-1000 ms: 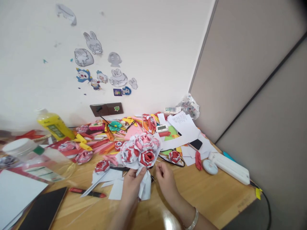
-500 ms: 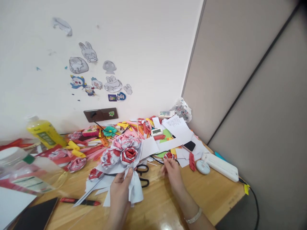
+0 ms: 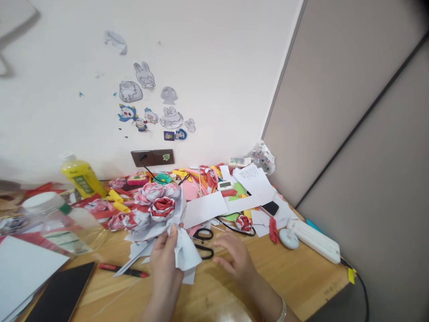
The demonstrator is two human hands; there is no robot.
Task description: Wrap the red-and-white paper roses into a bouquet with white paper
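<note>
My left hand (image 3: 167, 255) is closed round the white paper wrap at the base of a paper flower bouquet (image 3: 163, 208). Red, pink and white folded roses top it, and its white paper tail flares out to the right. My right hand (image 3: 234, 259) hovers over the desk with its fingers apart and nothing visible in them. Between the hands lie black-handled scissors (image 3: 204, 243), their blades hidden under paper. A single red and white paper rose (image 3: 243, 222) rests on the desk just beyond my right hand.
A clear plastic jar (image 3: 63, 223) and a yellow bottle (image 3: 82, 176) stand at left. Near me are a red and black marker (image 3: 122, 270) and a dark flat board (image 3: 60, 293). Paper strips crowd the wall; a phone (image 3: 270, 208), mouse (image 3: 288, 239) and white power strip (image 3: 315, 241) lie right.
My right hand has come away from the single rose and drawn back toward the bouquet, fingers opened. The bouquet has tilted to the left in my left hand. The view has shifted left.
</note>
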